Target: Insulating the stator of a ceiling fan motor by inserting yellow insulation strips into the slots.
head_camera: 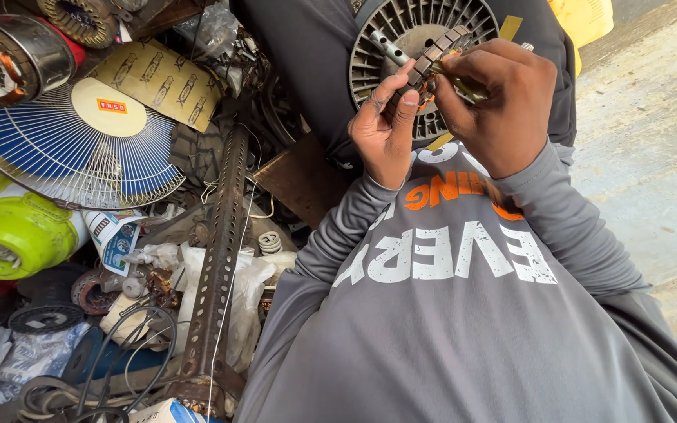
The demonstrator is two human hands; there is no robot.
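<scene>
Both hands up close together over the lap. The left hand [384,129] grips a small ring-shaped motor core [435,59], brown and slotted, its fingers [403,110] curled around the lower edge and the thumb pressed up against it. The right hand [499,102] comes over from the other side, fingers pinched together on the core's upper right edge, where a bit of yellowish strip shows between them. So the core sits squeezed between the two hands, mostly covered by the fingertips. Just behind it lies a round metal motor housing [401,31] with radial fins, resting on dark cloth. Off to the left, a heap of scrap: a blue and white fan guard [64,149], a lime green plastic casing [9,235], a perforated rusty angle bar [221,251] and black cables [119,345].
</scene>
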